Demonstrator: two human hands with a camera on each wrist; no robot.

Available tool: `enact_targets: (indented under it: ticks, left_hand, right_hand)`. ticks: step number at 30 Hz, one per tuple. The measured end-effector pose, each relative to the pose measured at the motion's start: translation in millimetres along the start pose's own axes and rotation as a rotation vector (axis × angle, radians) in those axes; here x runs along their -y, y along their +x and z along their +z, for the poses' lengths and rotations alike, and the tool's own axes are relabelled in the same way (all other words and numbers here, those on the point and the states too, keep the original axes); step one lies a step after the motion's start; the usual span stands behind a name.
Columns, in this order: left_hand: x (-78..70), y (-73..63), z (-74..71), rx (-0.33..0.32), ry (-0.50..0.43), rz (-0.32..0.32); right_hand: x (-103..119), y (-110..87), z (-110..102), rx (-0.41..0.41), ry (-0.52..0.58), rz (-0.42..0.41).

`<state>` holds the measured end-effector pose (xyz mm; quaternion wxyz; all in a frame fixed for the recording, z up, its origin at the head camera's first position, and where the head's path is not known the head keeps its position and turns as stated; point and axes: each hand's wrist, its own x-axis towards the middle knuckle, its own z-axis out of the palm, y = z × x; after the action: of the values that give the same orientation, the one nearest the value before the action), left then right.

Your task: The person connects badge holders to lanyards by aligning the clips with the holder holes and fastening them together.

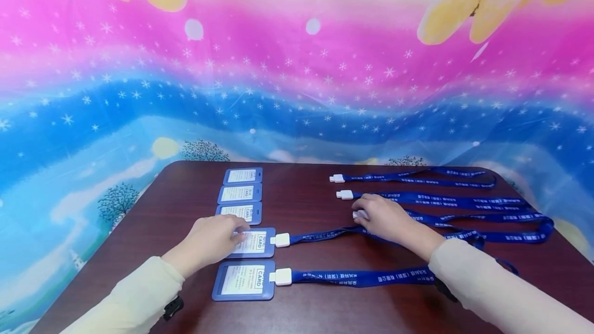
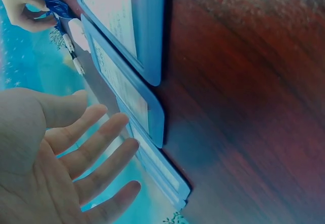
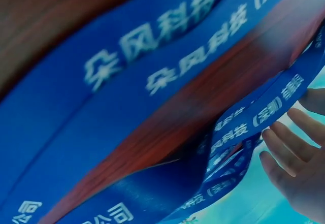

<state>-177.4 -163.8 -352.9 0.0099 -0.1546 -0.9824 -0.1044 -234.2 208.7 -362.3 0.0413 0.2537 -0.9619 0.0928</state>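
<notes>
Blue badge holders with white cards lie in a column on the table. My left hand (image 1: 211, 238) is over the second-nearest badge holder (image 1: 264, 244), fingertips above its card; in the left wrist view its fingers (image 2: 101, 155) are loosely spread with nothing between them. That holder and the nearest badge holder (image 1: 243, 297) each meet a white clip (image 1: 282, 240) of a blue lanyard. My right hand (image 1: 382, 220) pinches the middle lanyard near its white clip (image 1: 359, 214), which is partly covered. In the right wrist view the fingers (image 3: 287, 148) curve beside the blue lanyard bands (image 3: 233, 132).
Beyond the left hand lie 3 more badge holders (image 1: 240, 195). Two lanyards (image 1: 464, 201) with white clips stretch across the far right. The nearest lanyard (image 1: 362, 277) runs under the right forearm. A patterned cloth (image 1: 297, 92) hangs behind the dark wooden table (image 1: 185, 313).
</notes>
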Motion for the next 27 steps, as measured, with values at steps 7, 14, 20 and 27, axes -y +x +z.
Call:
enact_targets:
  ticks: [7,14,20,27]
  left_hand:
    - [3.1,3.6,3.0,-0.03,-0.004,0.015]
    - [19.6,23.7,5.2,-0.07,0.019,0.024]
    - [28.0,42.3,8.9,-0.035,0.021,-0.006]
    - [27.6,57.0,17.7,0.048,0.001,-0.033]
  right_hand:
    - [-5.4,4.9,-0.6,0.052,0.006,0.042]
    - [-4.4,16.3,-1.0,0.061,0.029,0.081]
    - [-4.8,19.9,-1.2,0.085,0.061,0.137]
    - [-8.0,11.9,-3.9,0.072,0.049,0.097]
